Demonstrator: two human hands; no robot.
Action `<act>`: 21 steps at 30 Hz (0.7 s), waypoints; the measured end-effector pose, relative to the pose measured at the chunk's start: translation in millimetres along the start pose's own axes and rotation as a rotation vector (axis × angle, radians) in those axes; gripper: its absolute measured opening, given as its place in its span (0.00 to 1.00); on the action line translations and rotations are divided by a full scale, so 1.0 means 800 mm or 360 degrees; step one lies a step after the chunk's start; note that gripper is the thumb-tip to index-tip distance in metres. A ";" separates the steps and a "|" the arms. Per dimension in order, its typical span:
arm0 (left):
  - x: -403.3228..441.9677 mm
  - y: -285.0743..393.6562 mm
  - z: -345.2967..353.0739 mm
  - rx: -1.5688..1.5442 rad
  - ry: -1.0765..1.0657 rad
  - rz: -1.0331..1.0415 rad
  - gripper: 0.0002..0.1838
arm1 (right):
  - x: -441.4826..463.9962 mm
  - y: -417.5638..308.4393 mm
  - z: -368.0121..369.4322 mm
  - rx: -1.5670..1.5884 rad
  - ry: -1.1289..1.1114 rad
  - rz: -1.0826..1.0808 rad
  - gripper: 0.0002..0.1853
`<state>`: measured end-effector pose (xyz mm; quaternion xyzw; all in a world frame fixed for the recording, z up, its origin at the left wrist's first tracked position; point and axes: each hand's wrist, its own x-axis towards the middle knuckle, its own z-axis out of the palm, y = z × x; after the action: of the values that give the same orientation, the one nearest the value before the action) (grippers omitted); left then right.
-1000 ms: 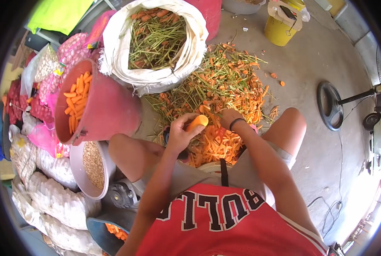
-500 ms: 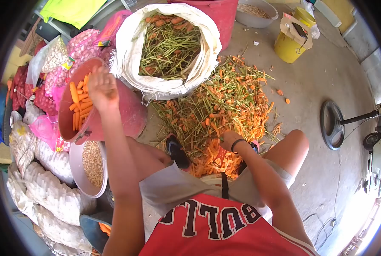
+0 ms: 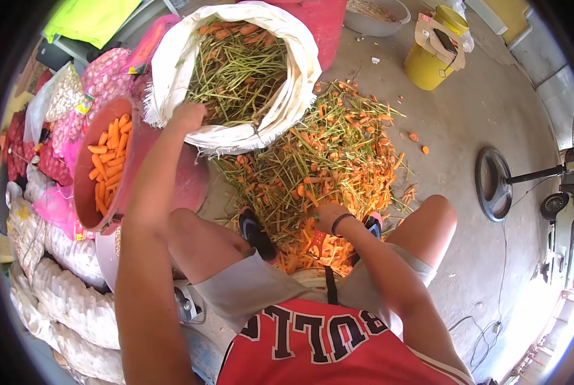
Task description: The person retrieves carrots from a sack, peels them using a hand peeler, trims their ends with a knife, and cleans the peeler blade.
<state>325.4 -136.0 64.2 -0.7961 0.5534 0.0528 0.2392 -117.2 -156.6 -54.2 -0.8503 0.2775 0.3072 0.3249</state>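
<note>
My left hand (image 3: 189, 118) is at the near-left rim of a large white woven sack (image 3: 165, 70). Its fingers point in over the rim, and their tips are hidden. Inside the sack are unpeeled carrots (image 3: 248, 29) with green stalks. Low between my knees, my right hand (image 3: 330, 218) is closed around a small tool, of which only a bit of green shows. A red piece (image 3: 316, 241) is just below it, too unclear to name. Under that hand spreads a heap of orange peelings (image 3: 300, 258), carrot ends and stalks.
A tilted red bucket (image 3: 140, 173) holding peeled carrots (image 3: 110, 157) stands at my left. Beyond it are pink net bags (image 3: 107, 77) and white sacks (image 3: 75, 292). A yellow bucket (image 3: 425, 67) and a fan's round base (image 3: 492, 184) are on the right, with a cable on the floor.
My left hand has moved from over the red bucket, where its fingers were spread, to the white sack's rim. My right hand has shifted slightly left and down in the view.
</note>
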 end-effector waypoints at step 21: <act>-0.010 0.009 -0.022 0.0336 0.0036 0.0747 0.05 | -0.013 0.007 -0.006 0.0011 -0.0038 -0.0001 0.19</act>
<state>312.4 -138.7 80.2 -0.6169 0.7282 0.0399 0.2959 -126.0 -160.9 -46.1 -0.8455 0.2745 0.3164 0.3313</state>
